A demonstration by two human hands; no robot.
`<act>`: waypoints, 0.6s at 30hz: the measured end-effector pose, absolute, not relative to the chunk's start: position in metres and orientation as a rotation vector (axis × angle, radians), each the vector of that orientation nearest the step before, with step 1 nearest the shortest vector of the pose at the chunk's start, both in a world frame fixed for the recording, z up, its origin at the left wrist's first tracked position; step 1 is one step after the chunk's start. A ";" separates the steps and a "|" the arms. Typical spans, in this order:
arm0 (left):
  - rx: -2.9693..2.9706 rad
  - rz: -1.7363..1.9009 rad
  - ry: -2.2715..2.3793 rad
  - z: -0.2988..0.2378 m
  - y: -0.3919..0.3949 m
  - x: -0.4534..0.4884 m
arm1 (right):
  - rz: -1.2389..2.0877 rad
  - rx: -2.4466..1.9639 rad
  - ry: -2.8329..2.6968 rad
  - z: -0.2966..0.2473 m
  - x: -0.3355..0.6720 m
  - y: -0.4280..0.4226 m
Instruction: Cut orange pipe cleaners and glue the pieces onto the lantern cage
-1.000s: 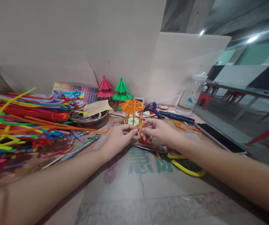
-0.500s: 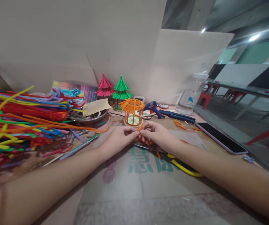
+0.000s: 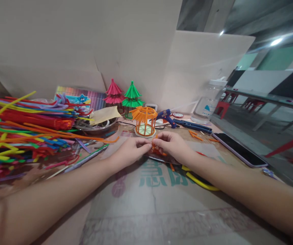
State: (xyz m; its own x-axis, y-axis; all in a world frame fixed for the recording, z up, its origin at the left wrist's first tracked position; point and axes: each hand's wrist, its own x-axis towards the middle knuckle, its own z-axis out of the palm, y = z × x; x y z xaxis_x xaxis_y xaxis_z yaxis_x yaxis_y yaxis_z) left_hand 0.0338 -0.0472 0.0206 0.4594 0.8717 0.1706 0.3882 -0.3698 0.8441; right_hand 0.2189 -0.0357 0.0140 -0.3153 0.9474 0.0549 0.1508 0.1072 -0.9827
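Table (image 3: 70,230) below, left hand (image 3: 132,149) and right hand (image 3: 173,145) nearly meet.

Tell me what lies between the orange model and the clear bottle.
From the orange model toward the clear bottle, the head view mainly shows a blue glue gun, a small round object and a long dark tool.

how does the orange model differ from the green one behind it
The orange model has an open, ring-like top with slats over part of it, while the green model rises to a closed point. The orange model shows one band of slats; the green model shows two tiers. The orange model stands nearer the camera than the green model. Both stand upright and have sloping roof strips.
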 end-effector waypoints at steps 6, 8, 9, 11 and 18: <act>1.918 0.791 1.059 0.017 -0.045 0.033 | 1.245 -1.088 -1.658 0.015 0.219 -0.037; 1.904 0.789 1.064 0.016 -0.044 0.033 | 1.252 -1.076 -1.675 0.017 0.219 -0.038; 1.905 0.787 1.068 0.016 -0.044 0.033 | 1.260 -1.072 -1.676 0.017 0.219 -0.038; 1.913 0.772 1.079 0.016 -0.044 0.033 | 1.270 -1.055 -1.655 0.018 0.219 -0.039; 1.953 0.733 1.073 0.015 -0.043 0.033 | 1.245 -0.979 -1.621 0.015 0.218 -0.037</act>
